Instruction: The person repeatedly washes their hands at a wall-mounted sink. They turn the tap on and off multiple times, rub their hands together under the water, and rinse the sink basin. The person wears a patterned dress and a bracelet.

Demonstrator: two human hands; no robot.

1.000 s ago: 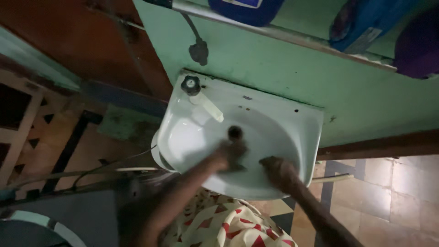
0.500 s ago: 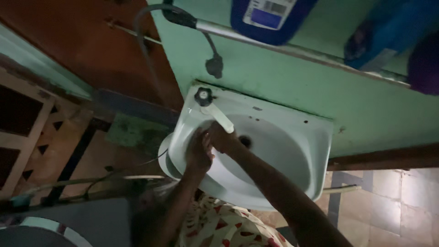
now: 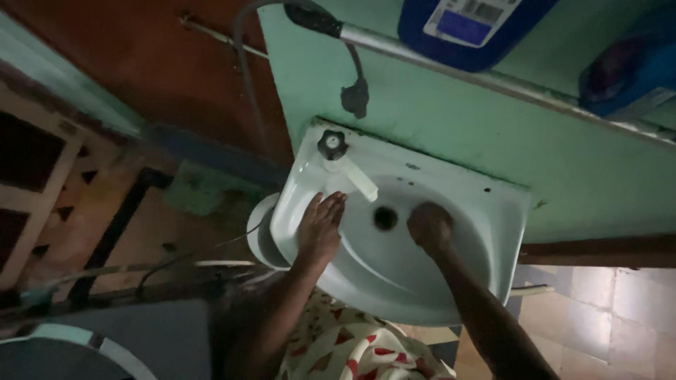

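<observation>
A pale wall-mounted sink [image 3: 486, 211] hangs on a green wall. Its tap [image 3: 345, 165] has a dark round knob and a white spout pointing into the bowl. The dark drain hole [image 3: 385, 218] sits in the middle. My left hand [image 3: 318, 229] lies flat and open on the bowl's left side, just below the spout. My right hand [image 3: 429, 226] is curled with fingers closed, pressed on the bowl's inner wall right of the drain. I cannot tell whether it holds anything.
A shelf rail [image 3: 493, 77] runs above the sink with a blue container [image 3: 468, 24] and another blue object [image 3: 627, 74] on it. A dark hose [image 3: 352, 88] hangs from the rail. Tiled floor [image 3: 605, 317] lies at right, a wooden lattice [image 3: 42, 190] at left.
My hands were together under the spout half a second ago. They have since parted: the left stays by the tap, the right has moved to the right of the drain.
</observation>
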